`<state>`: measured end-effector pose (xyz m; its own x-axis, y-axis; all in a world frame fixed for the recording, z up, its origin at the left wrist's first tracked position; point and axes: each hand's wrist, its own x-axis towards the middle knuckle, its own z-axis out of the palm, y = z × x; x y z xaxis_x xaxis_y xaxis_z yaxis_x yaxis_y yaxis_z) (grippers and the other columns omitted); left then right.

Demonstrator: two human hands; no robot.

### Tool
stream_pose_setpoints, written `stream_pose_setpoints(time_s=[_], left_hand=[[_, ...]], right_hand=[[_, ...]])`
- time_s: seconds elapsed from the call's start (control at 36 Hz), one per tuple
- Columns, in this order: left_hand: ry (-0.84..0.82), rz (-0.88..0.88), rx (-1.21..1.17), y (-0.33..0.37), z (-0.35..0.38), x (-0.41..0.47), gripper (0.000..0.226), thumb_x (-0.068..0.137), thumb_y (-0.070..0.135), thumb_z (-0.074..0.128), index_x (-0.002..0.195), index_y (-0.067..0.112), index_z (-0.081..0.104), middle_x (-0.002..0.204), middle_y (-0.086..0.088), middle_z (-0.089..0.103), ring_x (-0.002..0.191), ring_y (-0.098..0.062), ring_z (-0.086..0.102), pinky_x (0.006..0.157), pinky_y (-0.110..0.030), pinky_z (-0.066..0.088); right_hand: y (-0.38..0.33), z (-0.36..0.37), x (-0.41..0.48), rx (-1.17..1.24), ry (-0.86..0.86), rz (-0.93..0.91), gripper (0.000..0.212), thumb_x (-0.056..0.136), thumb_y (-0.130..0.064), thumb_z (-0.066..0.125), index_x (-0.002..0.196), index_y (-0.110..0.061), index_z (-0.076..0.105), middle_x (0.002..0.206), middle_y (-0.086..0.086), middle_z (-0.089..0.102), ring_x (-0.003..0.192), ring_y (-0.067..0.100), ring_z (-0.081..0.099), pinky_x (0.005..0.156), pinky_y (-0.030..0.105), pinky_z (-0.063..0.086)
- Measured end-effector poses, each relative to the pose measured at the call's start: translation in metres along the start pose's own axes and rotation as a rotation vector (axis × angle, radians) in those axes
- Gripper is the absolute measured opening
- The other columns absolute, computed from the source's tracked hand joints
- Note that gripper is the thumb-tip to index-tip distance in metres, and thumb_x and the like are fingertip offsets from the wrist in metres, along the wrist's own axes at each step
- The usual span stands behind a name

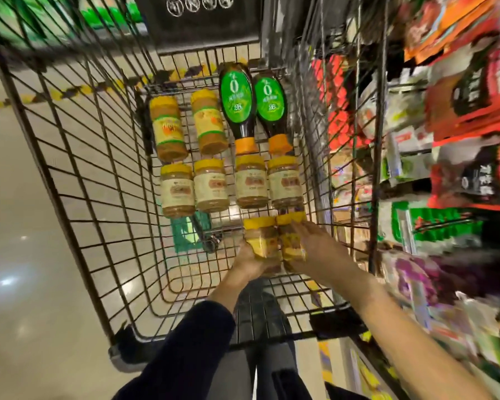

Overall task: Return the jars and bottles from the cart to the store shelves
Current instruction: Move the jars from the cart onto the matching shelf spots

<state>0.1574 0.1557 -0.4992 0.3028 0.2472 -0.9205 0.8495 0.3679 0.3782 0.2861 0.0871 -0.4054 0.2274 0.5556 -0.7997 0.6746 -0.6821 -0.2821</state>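
Gripping one yellow-lidded jar each, the left hand [247,259] and right hand [315,246] crowd the cart [78,174]; cream-labelled jars [231,183] lie just beyond.

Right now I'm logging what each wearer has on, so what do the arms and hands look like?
The left arm wears a dark navy long sleeve that ends above the wrist. The right arm is bare with no sleeve in view. The left hand and right hand have no gloves; no rings or watch show.

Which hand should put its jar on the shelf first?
Probably the right hand. It grips the right yellow-lidded jar beside the cart's right wall, and the store shelves stand just beyond that side. The left hand, holding the left jar, would have to reach across.
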Motion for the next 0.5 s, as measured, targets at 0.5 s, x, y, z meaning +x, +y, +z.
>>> stream_pose_setpoints(time_s=[0.5], left_hand=[[-0.179,0.1,-0.126,0.008,-0.09,-0.062,0.04,0.076,0.009,0.074,0.092,0.035,0.049,0.097,0.013,0.062,0.085,0.002,0.056,0.084,-0.019,0.043]], right_hand=[[0.007,0.031,0.041,0.225,0.081,0.281,0.08,0.079,-0.008,0.068,0.144,-0.016,0.022,0.129,0.016,0.045,0.11,0.032,0.055,0.087,0.037,0.05]])
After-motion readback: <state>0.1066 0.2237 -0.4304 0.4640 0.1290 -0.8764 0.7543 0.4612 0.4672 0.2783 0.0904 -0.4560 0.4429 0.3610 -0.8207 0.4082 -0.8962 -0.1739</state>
